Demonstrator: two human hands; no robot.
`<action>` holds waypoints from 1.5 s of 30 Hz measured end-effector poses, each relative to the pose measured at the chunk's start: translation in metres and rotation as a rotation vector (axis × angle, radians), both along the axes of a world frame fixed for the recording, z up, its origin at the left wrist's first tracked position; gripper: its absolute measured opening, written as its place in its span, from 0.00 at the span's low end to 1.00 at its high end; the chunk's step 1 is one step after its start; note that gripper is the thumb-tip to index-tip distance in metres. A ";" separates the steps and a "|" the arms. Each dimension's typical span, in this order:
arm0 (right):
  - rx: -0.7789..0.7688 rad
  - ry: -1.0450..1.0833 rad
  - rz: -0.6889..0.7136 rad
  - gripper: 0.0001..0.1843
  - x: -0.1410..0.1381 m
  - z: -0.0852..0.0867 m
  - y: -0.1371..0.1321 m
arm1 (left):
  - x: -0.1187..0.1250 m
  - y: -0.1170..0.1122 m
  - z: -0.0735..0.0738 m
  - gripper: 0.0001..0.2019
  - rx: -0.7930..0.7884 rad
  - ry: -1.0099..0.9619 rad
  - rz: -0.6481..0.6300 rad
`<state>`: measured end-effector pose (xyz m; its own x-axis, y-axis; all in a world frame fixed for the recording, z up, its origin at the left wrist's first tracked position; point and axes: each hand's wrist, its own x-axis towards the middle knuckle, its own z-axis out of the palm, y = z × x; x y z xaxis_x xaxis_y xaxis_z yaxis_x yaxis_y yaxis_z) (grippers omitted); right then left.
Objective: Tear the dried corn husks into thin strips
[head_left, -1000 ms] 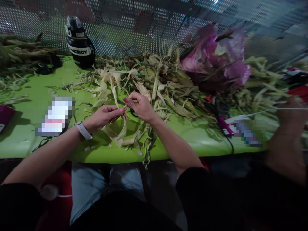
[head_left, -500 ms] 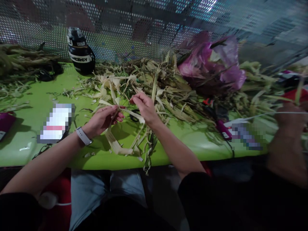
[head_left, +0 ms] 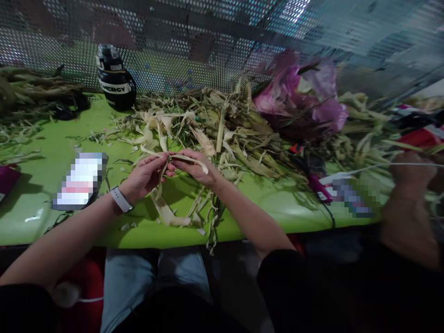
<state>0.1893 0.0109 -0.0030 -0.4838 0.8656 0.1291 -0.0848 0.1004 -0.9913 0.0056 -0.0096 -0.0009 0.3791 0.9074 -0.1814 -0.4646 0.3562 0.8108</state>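
Strips of pale corn husk (head_left: 191, 162) run between my two hands, joined at a small bunched point by my fingertips. My left hand (head_left: 148, 173) pinches the bunch between thumb and fingers. Against it from the right comes my right hand (head_left: 194, 167), its fingertips closed on the same husk strips; one strip lies over the back of its fingers. Below them on the green table (head_left: 138, 233) rests a broad cream husk piece (head_left: 168, 215) among torn shreds. Behind the hands spreads a heap of dry husks (head_left: 249, 122).
A black bottle (head_left: 116, 85) stands at the back left. One phone (head_left: 79, 180) lies left of my arm, another phone (head_left: 354, 198) to the right. A pink plastic bag (head_left: 298, 97) sits on the heap. A co-worker's hand (head_left: 412, 173) is at far right, by a white cable. Perforated mesh rises behind.
My right hand has moved left and slightly down to meet my left hand at the husk strips. The left hand stays nearly where it was.
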 end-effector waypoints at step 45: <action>0.083 0.083 -0.208 0.14 -0.009 -0.016 -0.001 | 0.001 -0.002 -0.003 0.13 0.150 0.153 0.046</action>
